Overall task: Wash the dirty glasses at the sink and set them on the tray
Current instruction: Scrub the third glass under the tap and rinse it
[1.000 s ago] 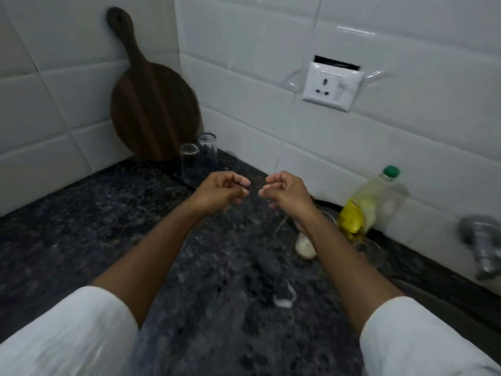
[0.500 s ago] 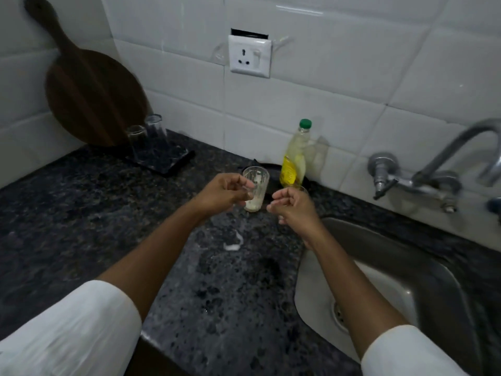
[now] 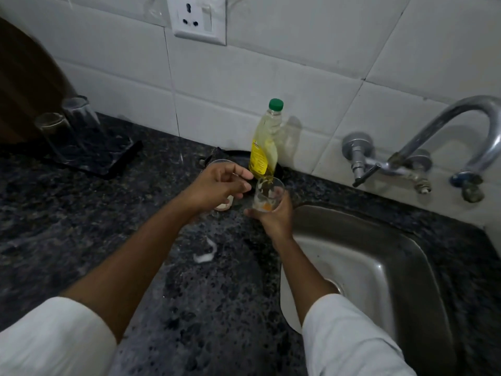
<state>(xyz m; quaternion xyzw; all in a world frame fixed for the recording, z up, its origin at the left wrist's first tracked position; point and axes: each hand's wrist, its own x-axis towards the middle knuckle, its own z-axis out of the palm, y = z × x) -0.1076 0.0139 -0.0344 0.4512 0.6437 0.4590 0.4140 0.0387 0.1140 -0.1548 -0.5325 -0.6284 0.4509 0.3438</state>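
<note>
My right hand [image 3: 273,217] grips a dirty glass [image 3: 268,194] with orange residue, at the counter's edge just left of the steel sink [image 3: 393,256]. My left hand [image 3: 219,185] is curled in front of a second glass [image 3: 224,206] with milky residue standing on the counter; the hand covers most of it, so whether it grips the glass is unclear. At the back left lies a black tray [image 3: 113,166] with two clear glasses [image 3: 53,131] [image 3: 78,115] standing upside down on it.
A yellow dish-soap bottle [image 3: 264,142] with a green cap stands against the tiled wall behind the glasses. A chrome tap [image 3: 461,118] arches over the sink. A wooden board [image 3: 21,77] leans at far left. A white smear [image 3: 206,255] marks the dark counter.
The view has swung right from the tray toward the sink. My right hand has taken hold of the orange-stained glass. My left hand has moved in front of the milky glass.
</note>
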